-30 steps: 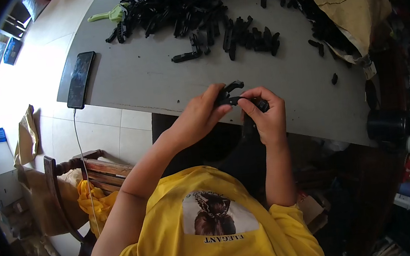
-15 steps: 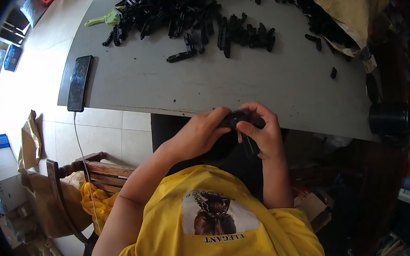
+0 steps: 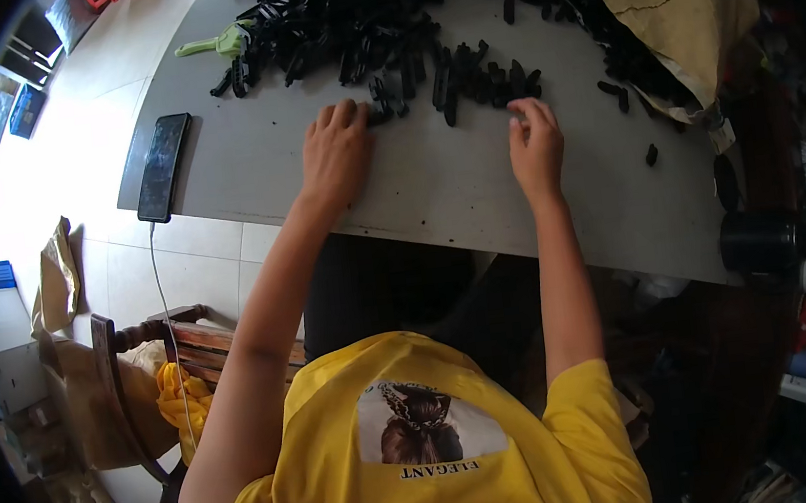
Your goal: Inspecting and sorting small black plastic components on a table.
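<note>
Two hands, both out on the grey table [image 3: 436,189] now. Half a second ago you had them pulled in close at the near edge, working one black piece between them; that piece is gone from your grip and I can't pick it out among the rest. Read: one unit finished or dropped, you're reaching for the next.

Left hand [image 3: 338,155]: palm down, fingers spread, fingertips touching the near fringe of the pile of black plastic parts [image 3: 379,18]. Loose, not closed on anything I can see.

Right hand [image 3: 535,142]: fingers curled, tips at the end of the short row of black parts [image 3: 479,86] that trails off the pile. Can't tell whether it has pinched one or is just touching; the fingertips hide the contact.

Geometry: the parts lie just beyond both sets of fingertips, far side of the hands from you, the bulk of the heap further up the table. Nothing between the hands but bare tabletop.

Around it: tan paper sack [image 3: 672,7] at the far right with more black parts spilling from under it, one stray black part [image 3: 651,155] alone right of your right hand, green clip-like item [image 3: 219,43] at the left end of the pile, black phone [image 3: 164,167] with its cable at the table's left edge, well clear of your left hand.
</note>
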